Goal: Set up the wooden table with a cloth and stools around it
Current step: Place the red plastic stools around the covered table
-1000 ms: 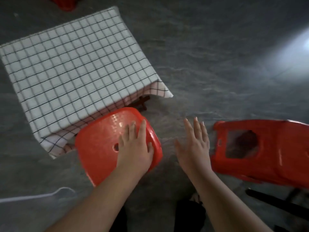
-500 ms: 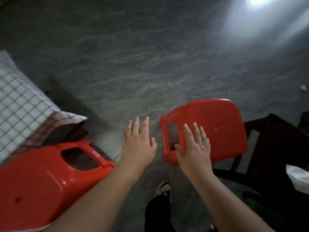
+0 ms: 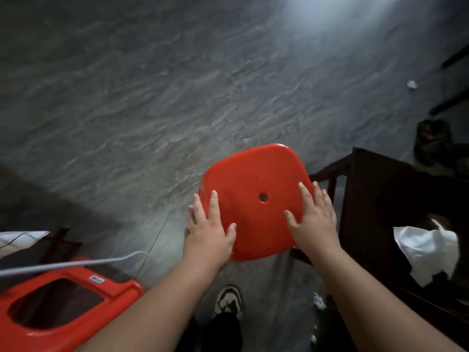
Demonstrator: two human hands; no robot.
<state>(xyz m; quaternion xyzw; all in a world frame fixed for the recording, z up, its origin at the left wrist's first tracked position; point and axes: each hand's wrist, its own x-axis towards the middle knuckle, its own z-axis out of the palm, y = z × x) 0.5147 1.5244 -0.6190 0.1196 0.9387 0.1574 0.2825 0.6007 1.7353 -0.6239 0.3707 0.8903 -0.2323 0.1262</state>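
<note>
red glossy stool [image 3: 256, 199], seat with one centre hole.

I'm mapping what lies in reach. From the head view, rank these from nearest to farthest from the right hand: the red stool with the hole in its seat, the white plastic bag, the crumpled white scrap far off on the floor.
1. Red stool: the right hand rests on its seat.
2. White plastic bag: to the right, on the dark furniture.
3. Crumpled white scrap: far up right, on the floor.
</note>
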